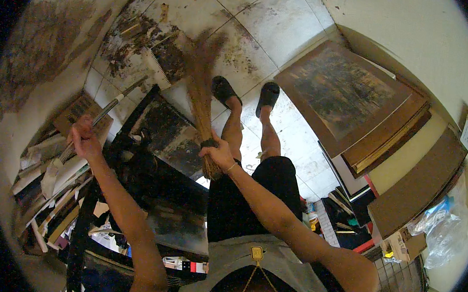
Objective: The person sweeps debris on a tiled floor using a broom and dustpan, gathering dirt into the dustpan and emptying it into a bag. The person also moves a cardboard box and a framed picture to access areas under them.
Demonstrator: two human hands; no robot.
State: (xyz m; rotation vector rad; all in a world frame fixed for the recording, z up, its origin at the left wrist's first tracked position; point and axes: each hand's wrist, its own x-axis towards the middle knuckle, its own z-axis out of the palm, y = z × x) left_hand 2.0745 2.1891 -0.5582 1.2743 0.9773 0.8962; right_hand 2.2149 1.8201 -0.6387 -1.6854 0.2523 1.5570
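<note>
My right hand [220,155] is closed round the bound end of a straw broom [198,92]. The broom's bristles fan out and look blurred over the dirty floor, left of my feet. My left hand [85,137] is closed round a long pole-like handle [115,101], out to the left. That handle slants toward a pale dustpan [155,67] with a toothed edge, which lies beside a heap of dark debris [131,44]. Whether handle and dustpan join is hard to see. The broom tips reach close to the debris and the dustpan.
A black-framed piece of furniture [136,150] stands between my arms. Stacked books and boards [59,199] lean along the left wall. On the right, a framed picture [346,94] and several panels lean together, near a clear plastic bag [448,231]. Stains mark the tiled floor [281,19].
</note>
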